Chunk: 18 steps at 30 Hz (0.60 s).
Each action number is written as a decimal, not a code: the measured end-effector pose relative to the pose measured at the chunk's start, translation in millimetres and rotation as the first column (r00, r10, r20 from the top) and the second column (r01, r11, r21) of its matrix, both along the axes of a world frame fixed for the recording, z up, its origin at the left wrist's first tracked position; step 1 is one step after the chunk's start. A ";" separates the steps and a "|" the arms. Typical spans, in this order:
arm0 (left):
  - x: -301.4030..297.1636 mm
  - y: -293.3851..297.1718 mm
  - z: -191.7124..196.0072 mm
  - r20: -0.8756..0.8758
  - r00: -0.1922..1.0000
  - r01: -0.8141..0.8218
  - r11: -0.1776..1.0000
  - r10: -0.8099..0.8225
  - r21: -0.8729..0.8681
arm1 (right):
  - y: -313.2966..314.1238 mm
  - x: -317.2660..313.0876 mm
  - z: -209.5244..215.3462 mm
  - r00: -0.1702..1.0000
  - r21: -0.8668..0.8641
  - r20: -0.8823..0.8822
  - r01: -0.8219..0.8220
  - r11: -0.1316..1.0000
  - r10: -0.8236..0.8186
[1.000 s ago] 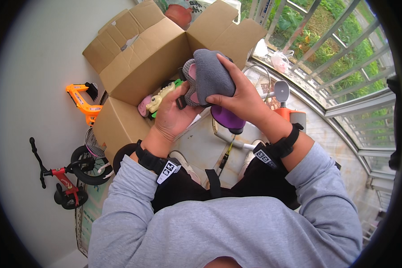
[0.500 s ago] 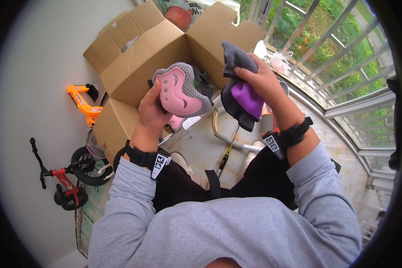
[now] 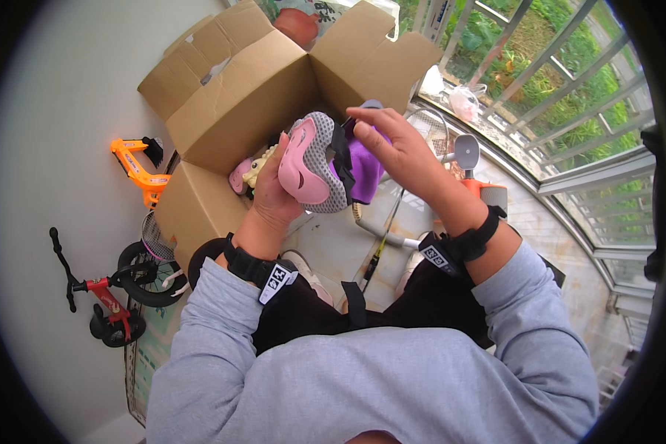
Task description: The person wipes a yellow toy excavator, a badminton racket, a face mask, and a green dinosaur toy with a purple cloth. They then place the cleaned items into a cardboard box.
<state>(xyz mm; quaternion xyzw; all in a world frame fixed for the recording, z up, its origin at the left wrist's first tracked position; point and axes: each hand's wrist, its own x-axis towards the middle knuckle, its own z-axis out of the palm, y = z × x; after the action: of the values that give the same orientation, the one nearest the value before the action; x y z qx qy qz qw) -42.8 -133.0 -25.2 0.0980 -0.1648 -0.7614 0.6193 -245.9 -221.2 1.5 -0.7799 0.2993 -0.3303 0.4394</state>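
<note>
A pink knee pad with grey mesh padding is in my left hand, in front of the open cardboard box. The fingers of that hand are partly hidden behind the pad. Right against its mesh side, a purple padded piece with black straps hangs upright; its exact kind is not clear. My right hand lies over the top of the purple piece, fingers stretched toward the knee pad and thumb apart. What supports the purple piece is hidden.
The cardboard box has its flaps up; a pink piece and a cream-coloured object show inside. A red balance bike and an orange toy digger arm are at left. Rackets and a grey-and-orange object lie right.
My hands have come together. The knee pad has moved right and turned, and the purple piece has moved left against it. My right hand's pinch on the grey cloth has opened out.
</note>
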 end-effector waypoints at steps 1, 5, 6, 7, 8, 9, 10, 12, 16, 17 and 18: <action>-0.7 -1.4 -0.3 -0.050 0.997 0.053 0.997 -0.056 -0.062 | 5.2 1.6 4.2 0.998 0.044 0.018 -0.056 0.997 0.056; -2.2 -5.5 -8.8 -0.063 0.985 0.148 0.971 -0.162 -0.189 | 17.8 2.3 17.8 0.953 0.159 0.029 -0.302 0.940 0.302; -2.3 -6.6 -11.9 -0.035 0.990 0.132 0.988 -0.135 -0.082 | 17.2 -1.7 21.5 0.960 0.329 0.119 -0.278 0.903 0.252; -2.3 -5.9 -15.1 0.117 0.992 0.035 0.997 -0.042 0.063 | 16.5 -6.6 25.1 0.962 0.491 0.199 -0.263 0.830 0.187; -1.4 -4.7 -17.3 0.213 0.977 -0.054 0.989 0.023 0.140 | 15.3 -10.4 28.2 0.930 0.595 0.336 -0.330 0.733 0.147; -2.2 -9.0 -19.8 0.318 0.946 -0.158 0.940 0.057 0.301 | 12.5 -9.5 29.1 0.915 0.605 0.398 -0.312 0.733 0.061; -2.2 -8.1 -20.8 0.470 0.874 -0.301 0.897 0.123 0.324 | 6.6 -12.5 31.7 0.917 0.659 0.397 -0.316 0.683 0.041; -3.6 -6.9 -19.3 0.739 0.652 -0.583 0.735 0.168 0.347 | 5.1 -12.8 31.4 0.881 0.725 0.470 -0.347 0.595 -0.059; -11.0 0.8 -4.1 0.774 0.189 -0.559 0.715 0.604 -0.421 | 10.2 -8.4 26.6 0.860 0.767 0.480 -0.317 0.558 -0.173; -12.7 5.3 0.9 0.766 0.151 -0.461 0.730 0.625 -0.505 | 12.8 -8.0 25.7 0.862 0.786 0.471 -0.313 0.532 -0.188; -15.1 6.8 4.9 0.766 0.062 -0.348 0.733 0.640 -0.584 | 15.4 -7.6 24.9 0.865 0.805 0.460 -0.310 0.506 -0.201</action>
<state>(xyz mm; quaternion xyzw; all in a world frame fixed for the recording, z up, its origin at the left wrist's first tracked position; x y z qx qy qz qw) -57.9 -126.2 -20.2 0.5016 -0.5453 -0.2557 0.6210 -253.4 -205.9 26.4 -0.3530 0.2728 -0.3116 0.8390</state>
